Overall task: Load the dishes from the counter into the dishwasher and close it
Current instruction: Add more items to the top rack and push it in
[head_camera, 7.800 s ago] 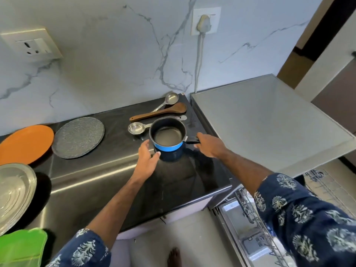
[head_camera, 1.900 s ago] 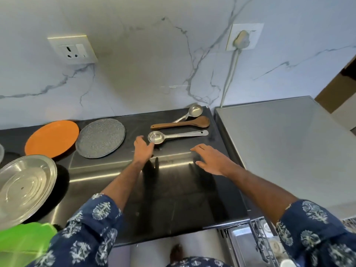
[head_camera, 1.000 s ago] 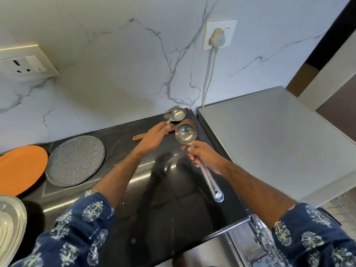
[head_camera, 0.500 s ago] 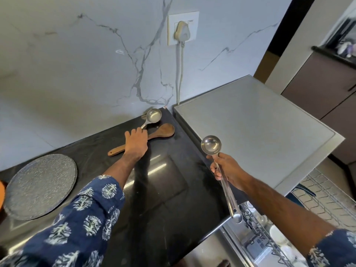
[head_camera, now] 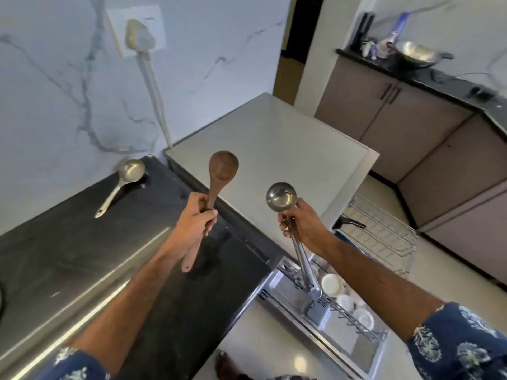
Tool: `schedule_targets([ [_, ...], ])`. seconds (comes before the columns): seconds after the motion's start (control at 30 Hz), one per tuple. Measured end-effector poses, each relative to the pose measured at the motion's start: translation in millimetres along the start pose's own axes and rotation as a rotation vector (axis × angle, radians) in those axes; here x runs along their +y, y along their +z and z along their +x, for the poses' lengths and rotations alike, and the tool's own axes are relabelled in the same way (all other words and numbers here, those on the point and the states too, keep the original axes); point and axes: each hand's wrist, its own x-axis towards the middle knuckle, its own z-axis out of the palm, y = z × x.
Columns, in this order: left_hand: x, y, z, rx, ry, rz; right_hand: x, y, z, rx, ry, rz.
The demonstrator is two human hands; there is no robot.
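My left hand (head_camera: pixel 196 223) grips a brown wooden spoon (head_camera: pixel 219 174) by its handle, bowl upward, above the right end of the black counter (head_camera: pixel 82 250). My right hand (head_camera: pixel 303 223) grips a long steel ladle (head_camera: pixel 281 197) just under its bowl, its handle hanging down over the open dishwasher. The dishwasher's lower rack (head_camera: pixel 354 314) holds white cups and bowls; the upper rack (head_camera: pixel 384 231) is pulled out, with a dark pan handle at its near end. A small steel ladle (head_camera: pixel 123 182) lies on the counter by the wall.
The dishwasher's flat white top (head_camera: pixel 274 149) is right of the counter. A plug and cable (head_camera: pixel 142 48) hang on the marble wall. Brown cabinets (head_camera: pixel 406 111) with a wok on their worktop stand at the far right. My foot shows on the floor below.
My left hand has picked the wooden spoon up off the counter and raised it. My right hand has carried the steel ladle further right, toward the dishwasher, and my view has swung right.
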Motion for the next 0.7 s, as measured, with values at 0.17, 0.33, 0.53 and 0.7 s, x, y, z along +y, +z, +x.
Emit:
schedule_targets([
  [0.17,27,103,-11,-0.153,0.013,-0.205,4,-86,-35,0.059,-0.016,0.100],
  [0.33,42,221,-31,-0.311,0.034,-0.134,18,-196,-86,0.156,-0.086,0.003],
  [0.53,29,365,-64,-0.232,-0.010,0.045,40,-323,-137,0.315,-0.021,-0.169],
  [0.7,24,453,-72,-0.194,0.034,0.230,43,-418,-164,0.382,0.027,-0.560],
])
